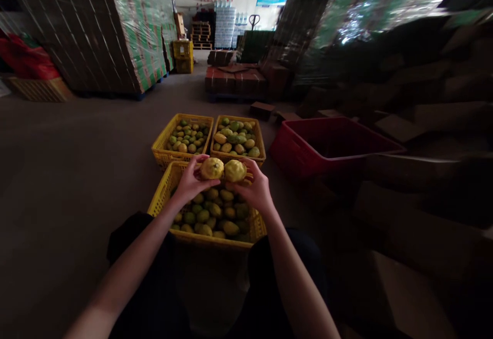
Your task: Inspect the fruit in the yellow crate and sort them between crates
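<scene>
The left hand (191,181) pinches one yellow-green fruit (211,168) between the thumb below and the fingers above. The right hand (257,187) holds a second fruit (235,171) in the same manner, with the fingers bent around its right side. The two fruits are side by side, with their rounded ends turned to the person; if they touch each other, I cannot tell.

Both hands are above the near yellow crate (159,195), over its far part. This crate stands between the dark-clothed knees of the person and contains many green and yellow fruits. Just beyond it stand two other yellow crates, next to each other: the far left crate (158,155) holds small fruits, mostly green, and the far right crate (263,146) holds fruits which look larger.

To the right, near these crates, a red bin (295,146) stands on the floor (96,149); its inside is too dark to see well. Farther to the right lie cardboard pieces in deep shadow.

In the far middle, brown cartons (234,81) are on a low pallet. On the far left rises a tall stack (140,36) wrapped in clear film, and yellow boxes (183,56) are beside it.
</scene>
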Available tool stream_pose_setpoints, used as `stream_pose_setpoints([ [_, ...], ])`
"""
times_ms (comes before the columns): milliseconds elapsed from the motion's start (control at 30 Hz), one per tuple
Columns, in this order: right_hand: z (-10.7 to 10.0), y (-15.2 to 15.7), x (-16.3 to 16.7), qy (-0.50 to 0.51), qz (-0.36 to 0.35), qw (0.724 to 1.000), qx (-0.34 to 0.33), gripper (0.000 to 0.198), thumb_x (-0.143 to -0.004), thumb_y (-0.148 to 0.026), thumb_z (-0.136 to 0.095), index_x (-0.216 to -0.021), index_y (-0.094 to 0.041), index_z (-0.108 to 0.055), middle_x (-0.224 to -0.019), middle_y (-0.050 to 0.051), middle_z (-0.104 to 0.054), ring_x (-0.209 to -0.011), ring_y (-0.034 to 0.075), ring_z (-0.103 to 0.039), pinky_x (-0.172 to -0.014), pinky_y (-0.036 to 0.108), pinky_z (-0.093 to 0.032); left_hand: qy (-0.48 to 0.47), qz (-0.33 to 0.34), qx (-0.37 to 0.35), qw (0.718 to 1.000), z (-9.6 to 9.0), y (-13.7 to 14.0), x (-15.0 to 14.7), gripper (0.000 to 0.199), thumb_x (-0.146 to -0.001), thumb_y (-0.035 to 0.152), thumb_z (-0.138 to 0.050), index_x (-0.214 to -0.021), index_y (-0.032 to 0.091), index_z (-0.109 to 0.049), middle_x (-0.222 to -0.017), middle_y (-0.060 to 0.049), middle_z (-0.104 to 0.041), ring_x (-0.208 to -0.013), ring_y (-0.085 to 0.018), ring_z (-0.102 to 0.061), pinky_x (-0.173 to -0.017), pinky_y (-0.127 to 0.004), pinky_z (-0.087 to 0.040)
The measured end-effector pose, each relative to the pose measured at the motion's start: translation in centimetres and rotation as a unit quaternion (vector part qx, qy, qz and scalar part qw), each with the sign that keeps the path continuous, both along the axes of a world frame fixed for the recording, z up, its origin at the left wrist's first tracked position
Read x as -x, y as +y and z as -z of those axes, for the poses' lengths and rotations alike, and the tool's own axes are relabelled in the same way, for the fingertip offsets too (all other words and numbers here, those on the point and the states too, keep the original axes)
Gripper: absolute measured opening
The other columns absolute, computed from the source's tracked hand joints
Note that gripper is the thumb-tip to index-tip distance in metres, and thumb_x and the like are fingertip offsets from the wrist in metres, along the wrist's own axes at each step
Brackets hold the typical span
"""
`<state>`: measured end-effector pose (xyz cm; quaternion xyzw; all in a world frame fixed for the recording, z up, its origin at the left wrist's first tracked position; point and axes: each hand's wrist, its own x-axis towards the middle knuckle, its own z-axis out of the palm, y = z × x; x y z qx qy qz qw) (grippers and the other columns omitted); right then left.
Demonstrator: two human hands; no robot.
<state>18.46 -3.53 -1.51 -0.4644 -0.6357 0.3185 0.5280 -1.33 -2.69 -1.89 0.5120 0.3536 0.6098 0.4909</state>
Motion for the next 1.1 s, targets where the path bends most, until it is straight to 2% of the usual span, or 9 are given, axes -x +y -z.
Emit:
stream_pose_setpoints([
  [67,0.0,-0.2,-0.1,-0.036,0.025,0.997,-0.059,0.06,-0.061,-0.036,-0.083,-0.115,-0.028,-0.059,-0.12,0.006,-0.065,-0.109,0.026,-0.062,-0.091,0.039,-0.053,0.014,0.004,-0.011,1.0,0.0,-0.3,0.0,0.067,-0.046,0.011,-0.091,-0.105,0.025,-0.064,-0.114,-0.002,-0.064,-0.101,-0.017,-0.064,-0.086,-0.024,-0.051],
  [200,-0.1,-0.7,0.0,-0.037,0.044,0.992,-0.11,0.055,-0.068,-0.031,-0.079,-0.119,-0.028,-0.058,-0.123,0.008,-0.064,-0.114,0.027,-0.06,-0.095,0.041,-0.051,0.033,0.002,-0.048,0.998,0.2,-0.7,0.1,0.07,-0.047,0.01,-0.091,-0.11,0.025,-0.066,-0.121,-0.005,-0.065,-0.114,-0.022,-0.061,-0.099,-0.03,-0.046],
  [367,-0.2,-0.9,-0.1,-0.034,0.037,0.989,-0.141,0.054,-0.068,-0.025,-0.076,-0.119,-0.028,-0.058,-0.128,0.009,-0.062,-0.119,0.028,-0.058,-0.099,0.045,-0.05,0.038,-0.014,-0.058,0.997,-0.1,-1.0,0.0,0.071,-0.042,0.01,-0.092,-0.108,0.023,-0.07,-0.12,-0.008,-0.068,-0.118,-0.026,-0.06,-0.106,-0.037,-0.042],
  [633,-0.4,-1.3,-0.6,-0.072,0.056,0.978,-0.186,0.054,-0.07,-0.02,-0.072,-0.122,-0.031,-0.061,-0.131,0.009,-0.059,-0.122,0.029,-0.057,-0.102,0.048,-0.048,0.099,-0.104,-0.1,0.985,-0.5,-1.5,0.1,0.068,-0.038,0.011,-0.094,-0.101,0.027,-0.075,-0.115,-0.005,-0.065,-0.123,-0.027,-0.054,-0.109,-0.038,-0.039],
  [800,-1.0,-2.1,-1.2,-0.091,0.083,0.97,-0.207,0.05,-0.074,-0.017,-0.069,-0.121,-0.033,-0.063,-0.131,0.009,-0.053,-0.122,0.029,-0.055,-0.103,0.05,-0.047,0.143,-0.089,-0.116,0.979,-0.3,-1.6,0.2,0.069,-0.042,0.017,-0.094,-0.107,0.029,-0.074,-0.115,-0.004,-0.062,-0.121,-0.027,-0.053,-0.107,-0.036,-0.041],
  [867,-1.5,-2.5,-1.8,-0.078,0.069,0.978,-0.183,0.053,-0.072,-0.019,-0.072,-0.122,-0.033,-0.064,-0.127,0.009,-0.054,-0.12,0.03,-0.055,-0.102,0.049,-0.048,0.12,-0.046,-0.093,0.987,-0.2,-1.7,0.0,0.069,-0.045,0.019,-0.094,-0.11,0.029,-0.073,-0.119,-0.005,-0.063,-0.12,-0.026,-0.055,-0.103,-0.034,-0.045],
  [933,-1.8,-2.9,-2.5,-0.033,0.023,0.992,-0.121,0.059,-0.069,-0.025,-0.079,-0.125,-0.032,-0.063,-0.127,0.009,-0.056,-0.119,0.03,-0.056,-0.099,0.046,-0.051,0.053,0.005,-0.046,0.998,0.1,-1.6,-0.4,0.067,-0.048,0.023,-0.093,-0.111,0.028,-0.071,-0.12,-0.005,-0.065,-0.116,-0.025,-0.058,-0.096,-0.033,-0.049],
  [1000,-2.0,-3.1,-3.3,0.038,-0.05,0.998,-0.018,0.066,-0.065,-0.033,-0.083,-0.126,-0.029,-0.062,-0.125,0.008,-0.061,-0.115,0.03,-0.06,-0.093,0.043,-0.054,-0.04,0.037,0.022,0.998,0.6,-1.3,-0.7,0.061,-0.049,0.028,-0.093,-0.106,0.026,-0.072,-0.113,-0.005,-0.07,-0.108,-0.025,-0.063,-0.089,-0.031,-0.052],
  [1100,-1.7,-3.0,-3.8,0.135,-0.126,0.973,0.136,0.057,-0.066,-0.04,-0.081,-0.119,-0.025,-0.066,-0.11,0.006,-0.071,-0.103,0.028,-0.067,-0.086,0.04,-0.057,-0.142,0.069,0.147,0.976,1.4,-0.8,-1.2,0.044,-0.055,0.036,-0.088,-0.094,0.022,-0.072,-0.097,-0.004,-0.074,-0.099,-0.025,-0.068,-0.082,-0.033,-0.055],
])
